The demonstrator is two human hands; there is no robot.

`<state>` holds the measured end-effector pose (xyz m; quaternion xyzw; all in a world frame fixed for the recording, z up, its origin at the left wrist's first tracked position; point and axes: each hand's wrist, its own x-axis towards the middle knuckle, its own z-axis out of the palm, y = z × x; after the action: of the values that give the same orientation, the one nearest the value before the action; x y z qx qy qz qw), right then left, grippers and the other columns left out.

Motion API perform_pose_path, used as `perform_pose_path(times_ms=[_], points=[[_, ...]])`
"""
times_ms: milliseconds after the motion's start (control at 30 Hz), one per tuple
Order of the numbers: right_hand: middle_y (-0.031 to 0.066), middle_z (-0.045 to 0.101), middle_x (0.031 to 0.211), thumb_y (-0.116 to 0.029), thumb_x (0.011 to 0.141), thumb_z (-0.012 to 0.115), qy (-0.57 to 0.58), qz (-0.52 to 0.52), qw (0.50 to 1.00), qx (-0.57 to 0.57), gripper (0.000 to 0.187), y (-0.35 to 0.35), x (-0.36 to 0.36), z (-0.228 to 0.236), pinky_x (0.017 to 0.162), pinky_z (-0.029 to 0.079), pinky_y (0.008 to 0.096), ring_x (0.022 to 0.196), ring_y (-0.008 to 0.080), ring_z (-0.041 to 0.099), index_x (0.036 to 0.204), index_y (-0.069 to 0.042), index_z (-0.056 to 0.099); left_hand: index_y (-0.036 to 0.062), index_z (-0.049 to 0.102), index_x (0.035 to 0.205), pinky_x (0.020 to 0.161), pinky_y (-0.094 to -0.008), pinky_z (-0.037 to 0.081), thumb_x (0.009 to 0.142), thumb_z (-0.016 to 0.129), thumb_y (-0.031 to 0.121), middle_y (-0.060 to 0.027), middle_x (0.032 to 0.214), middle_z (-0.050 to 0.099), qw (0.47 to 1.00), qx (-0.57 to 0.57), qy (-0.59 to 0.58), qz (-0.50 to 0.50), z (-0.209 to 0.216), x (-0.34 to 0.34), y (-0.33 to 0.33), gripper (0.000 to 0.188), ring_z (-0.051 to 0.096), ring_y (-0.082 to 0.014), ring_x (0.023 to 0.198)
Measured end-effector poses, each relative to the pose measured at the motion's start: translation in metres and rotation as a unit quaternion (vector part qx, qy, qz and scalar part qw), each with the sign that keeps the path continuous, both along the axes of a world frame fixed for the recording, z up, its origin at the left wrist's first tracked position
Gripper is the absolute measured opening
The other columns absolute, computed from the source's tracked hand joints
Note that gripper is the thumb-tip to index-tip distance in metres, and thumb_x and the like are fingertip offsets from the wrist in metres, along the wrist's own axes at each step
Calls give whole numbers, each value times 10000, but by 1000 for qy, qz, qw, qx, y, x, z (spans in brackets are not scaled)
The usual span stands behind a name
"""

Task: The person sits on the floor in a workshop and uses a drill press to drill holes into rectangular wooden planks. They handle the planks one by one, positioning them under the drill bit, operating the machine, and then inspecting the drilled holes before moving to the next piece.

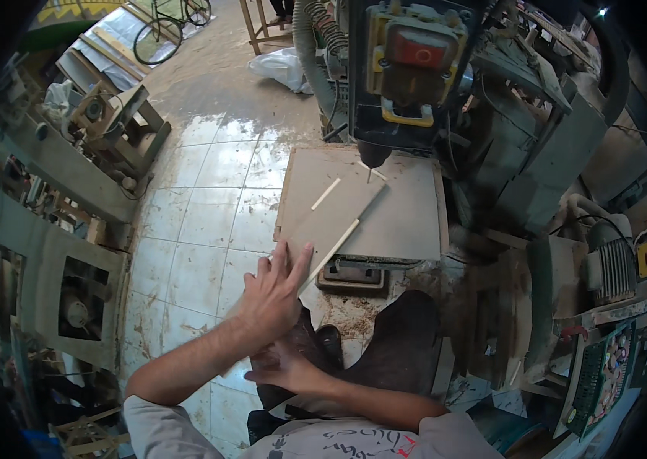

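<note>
My left hand (pixel 271 294) reaches over the front left corner of a flat board (pixel 408 218), the work surface under a drill press (pixel 408 69). Its fingers are spread apart. A long thin pale wooden strip (pixel 335 245) slants across the board's front edge, its near end beside my left hand. A darker narrow strip (pixel 373 202) continues its line toward the drill bit (pixel 369 176). Farther left lies a short pale strip (pixel 326 194), with another small piece by the bit. My right hand (pixel 289 369), blurred, is low by my left thigh, partly behind my left forearm; its fingers are unclear.
The drill press carries a red switch box (pixel 415 47). At right stand a motor (pixel 610 268) and a green basket (pixel 600 375) of small items. Dusty machines (pixel 82 302) line the left. Sawdust (pixel 354 317) covers tiles near my feet; a bicycle (pixel 159 38) stands far back.
</note>
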<state>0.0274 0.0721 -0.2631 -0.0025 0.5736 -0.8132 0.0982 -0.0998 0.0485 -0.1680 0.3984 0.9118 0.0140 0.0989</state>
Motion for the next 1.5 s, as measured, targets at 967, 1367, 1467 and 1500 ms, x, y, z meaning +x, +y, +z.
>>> perform_pose_path(times_ms=[967, 1367, 1467, 1500], points=[[-6, 631, 780, -289, 891, 668, -96, -55, 898, 426, 289, 402, -17, 67, 651, 451, 264, 734, 69, 542, 958, -8, 676, 210, 533, 1229, 1101, -674, 95, 777, 708, 511, -96, 1406, 402, 974, 157, -39, -161, -16, -139, 108, 570, 300, -306, 1378], [99, 624, 1141, -290, 993, 401, 241, -435, 839, 221, 371, 397, -127, 295, 970, 428, 391, 1055, 211, 589, 1222, -45, 561, 235, 572, 1234, 1072, -676, 132, 785, 685, 527, -95, 1347, 439, 972, 195, 35, -126, -34, -132, 95, 547, 377, -294, 1320], [141, 613, 1172, -222, 998, 369, 292, -325, 893, 109, 357, 494, -151, 363, 1058, 371, 459, 1137, 236, 563, 1186, 8, 567, 224, 575, 1228, 1062, -680, 152, 787, 684, 520, -89, 1336, 444, 973, 192, 50, -121, -28, -124, 97, 542, 388, -289, 1307], [141, 610, 1170, -219, 999, 366, 318, -331, 885, 75, 354, 464, -160, 377, 1042, 385, 449, 1124, 236, 565, 1188, 8, 561, 221, 575, 1226, 1058, -682, 157, 787, 684, 518, -86, 1334, 445, 975, 190, 53, -107, -31, -124, 90, 541, 389, -288, 1305]])
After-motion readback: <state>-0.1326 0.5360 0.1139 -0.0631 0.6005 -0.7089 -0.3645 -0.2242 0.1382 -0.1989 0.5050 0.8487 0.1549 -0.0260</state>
